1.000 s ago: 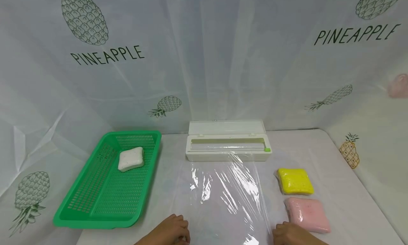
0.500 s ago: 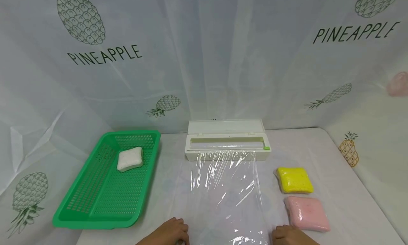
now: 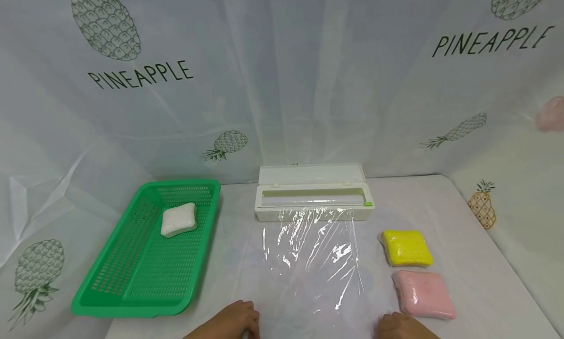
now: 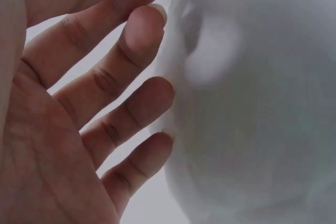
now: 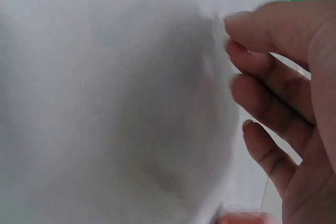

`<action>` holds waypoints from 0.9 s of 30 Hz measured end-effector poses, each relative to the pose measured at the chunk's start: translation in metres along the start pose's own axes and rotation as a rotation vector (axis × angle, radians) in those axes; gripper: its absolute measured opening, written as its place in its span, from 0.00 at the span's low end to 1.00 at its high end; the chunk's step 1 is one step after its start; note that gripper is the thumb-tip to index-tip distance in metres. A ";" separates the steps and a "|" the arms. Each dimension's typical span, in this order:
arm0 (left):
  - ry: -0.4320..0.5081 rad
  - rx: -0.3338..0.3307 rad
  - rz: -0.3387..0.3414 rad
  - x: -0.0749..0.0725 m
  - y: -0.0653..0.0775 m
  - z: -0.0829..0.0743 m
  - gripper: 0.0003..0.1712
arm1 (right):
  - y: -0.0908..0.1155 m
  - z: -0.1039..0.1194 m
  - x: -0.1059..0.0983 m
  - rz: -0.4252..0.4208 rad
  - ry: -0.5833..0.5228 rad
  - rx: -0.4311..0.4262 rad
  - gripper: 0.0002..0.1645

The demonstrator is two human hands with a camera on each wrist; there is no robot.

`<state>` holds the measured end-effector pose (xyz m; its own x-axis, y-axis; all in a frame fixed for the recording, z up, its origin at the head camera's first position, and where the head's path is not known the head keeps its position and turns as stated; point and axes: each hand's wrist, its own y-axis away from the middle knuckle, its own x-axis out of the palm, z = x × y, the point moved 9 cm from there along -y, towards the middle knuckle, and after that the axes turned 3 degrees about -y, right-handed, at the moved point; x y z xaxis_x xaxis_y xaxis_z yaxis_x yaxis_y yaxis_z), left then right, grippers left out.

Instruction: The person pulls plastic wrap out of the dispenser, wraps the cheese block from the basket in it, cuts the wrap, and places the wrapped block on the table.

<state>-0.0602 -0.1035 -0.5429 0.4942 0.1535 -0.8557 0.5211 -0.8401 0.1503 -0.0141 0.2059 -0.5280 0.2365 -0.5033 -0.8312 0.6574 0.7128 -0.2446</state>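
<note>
In the head view, a clear sheet of plastic wrap (image 3: 308, 270) runs from the roll in a white dispenser box (image 3: 315, 214) toward the near table edge. My left hand (image 3: 233, 322) is at the sheet's near left, my right hand (image 3: 403, 326) at its near right. In the left wrist view, thumb and index finger of the left hand (image 4: 100, 77) pinch the film's edge at the top, the other fingers loosely bent. The right wrist view has the right hand (image 5: 283, 82) pinching film between thumb and index finger.
A green basket (image 3: 200, 260) holding a white wrapped block (image 3: 179, 220) stands on the left. On the right lie a yellow wrapped block (image 3: 407, 248) and a pink one (image 3: 424, 294), close to the right hand. A pineapple-print curtain (image 3: 308, 84) hangs behind the table.
The creases and shine on the plastic wrap have shifted, and its right edge lies straighter. Both hands have slid very slightly toward the near edge, still holding the film.
</note>
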 end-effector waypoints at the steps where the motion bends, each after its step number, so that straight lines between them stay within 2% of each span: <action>1: 0.003 -0.015 -0.007 -0.002 0.001 0.001 0.02 | 0.000 0.000 0.000 -0.006 0.019 -0.039 0.16; 3: 0.004 -0.046 -0.037 -0.009 0.005 0.004 0.02 | 0.002 0.000 -0.002 -0.042 0.044 -0.105 0.18; 6: 0.020 -0.091 -0.089 -0.021 0.012 0.008 0.03 | 0.003 -0.005 -0.003 -0.079 0.007 -0.116 0.18; 9: -0.017 -0.081 -0.155 -0.035 0.017 0.007 0.02 | 0.003 -0.006 -0.005 -0.135 0.007 -0.142 0.20; 11: -0.058 -0.049 -0.202 -0.048 0.018 0.004 0.03 | 0.003 -0.005 -0.006 -0.168 0.031 -0.167 0.21; 15: -0.114 -0.008 -0.298 -0.081 0.021 0.001 0.06 | 0.002 -0.006 -0.006 -0.168 0.047 -0.148 0.20; 17: -0.141 0.017 -0.362 -0.100 0.023 0.000 0.07 | 0.002 -0.008 -0.005 -0.153 0.038 -0.125 0.19; 21: -0.180 0.076 -0.509 -0.139 0.032 0.004 0.08 | 0.001 -0.007 -0.007 -0.160 0.022 -0.144 0.19; 24: -0.172 0.068 -0.571 -0.164 0.040 0.016 0.11 | 0.000 -0.005 -0.009 -0.176 0.006 -0.177 0.19; 27: -0.210 0.015 -0.597 -0.185 0.047 0.033 0.17 | 0.000 -0.004 -0.009 -0.188 0.001 -0.208 0.19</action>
<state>-0.1500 -0.1883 -0.3933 -0.0262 0.4937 -0.8692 0.6543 -0.6489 -0.3883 -0.0193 0.2122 -0.5224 0.1237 -0.6354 -0.7622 0.5286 0.6922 -0.4913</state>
